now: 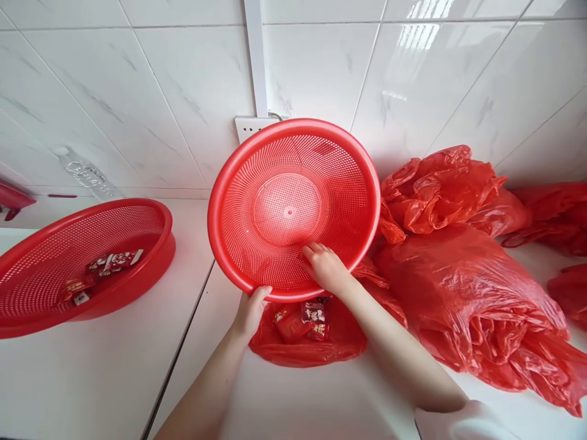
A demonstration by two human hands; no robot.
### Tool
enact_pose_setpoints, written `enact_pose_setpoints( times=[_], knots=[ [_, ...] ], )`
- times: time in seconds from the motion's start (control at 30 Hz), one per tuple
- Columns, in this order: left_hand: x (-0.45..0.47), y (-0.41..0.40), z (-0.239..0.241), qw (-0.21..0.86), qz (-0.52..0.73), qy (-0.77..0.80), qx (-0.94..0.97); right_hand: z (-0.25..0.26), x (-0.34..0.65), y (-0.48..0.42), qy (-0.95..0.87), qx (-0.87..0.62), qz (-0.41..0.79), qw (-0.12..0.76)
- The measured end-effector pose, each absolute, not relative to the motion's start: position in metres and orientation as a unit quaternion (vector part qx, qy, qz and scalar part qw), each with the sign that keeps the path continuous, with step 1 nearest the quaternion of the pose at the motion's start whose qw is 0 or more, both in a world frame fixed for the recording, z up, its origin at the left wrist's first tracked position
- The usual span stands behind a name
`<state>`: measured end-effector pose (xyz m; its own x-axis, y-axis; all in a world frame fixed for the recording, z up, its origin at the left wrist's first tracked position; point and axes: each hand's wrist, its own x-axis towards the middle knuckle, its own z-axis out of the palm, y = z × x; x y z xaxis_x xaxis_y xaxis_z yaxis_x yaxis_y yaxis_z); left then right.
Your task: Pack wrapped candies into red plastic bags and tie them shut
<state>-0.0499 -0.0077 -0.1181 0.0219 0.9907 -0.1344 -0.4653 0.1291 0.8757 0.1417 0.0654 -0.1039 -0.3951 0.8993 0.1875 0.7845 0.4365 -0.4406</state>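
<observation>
A round red perforated plastic basket (293,208) is tipped up on edge, its inside facing me, above an open red plastic bag (312,342). My left hand (251,310) grips the basket's lower rim. My right hand (324,266) reaches inside the basket, fingers curled against its lower wall; what they hold, if anything, is hidden. Small red-wrapped candies (314,318) lie in the bag's mouth just under the rim.
A second red basket (27,269) sits flat at the left with a few wrapped candies (110,263) inside. Crumpled red plastic bags (472,293) pile up at the right on the white counter (114,366). A tiled wall with a socket (250,127) stands behind.
</observation>
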Motion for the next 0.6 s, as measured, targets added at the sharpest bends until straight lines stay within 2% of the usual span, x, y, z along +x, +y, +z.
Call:
enact_pose_setpoints(
  times=[0.17, 0.33, 0.47, 0.6],
  knots=[
    [-0.052, -0.007, -0.119, 0.631, 0.57, 0.414, 0.325, -0.103, 0.146, 0.07, -0.809, -0.489, 0.205, 0.253],
    [-0.055, -0.006, -0.118, 0.626, 0.582, 0.418, 0.308, -0.104, 0.15, 0.077, -0.642, -0.433, 0.487, 0.403],
    [-0.055, -0.005, -0.115, 0.63, 0.594, 0.396, 0.307, -0.099, 0.152, 0.078, -0.533, -0.397, 0.624, 0.412],
    [-0.056, -0.004, -0.115, 0.627, 0.596, 0.4, 0.304, -0.094, 0.153, 0.075, -0.499, -0.394, 0.643, 0.428]
  ],
)
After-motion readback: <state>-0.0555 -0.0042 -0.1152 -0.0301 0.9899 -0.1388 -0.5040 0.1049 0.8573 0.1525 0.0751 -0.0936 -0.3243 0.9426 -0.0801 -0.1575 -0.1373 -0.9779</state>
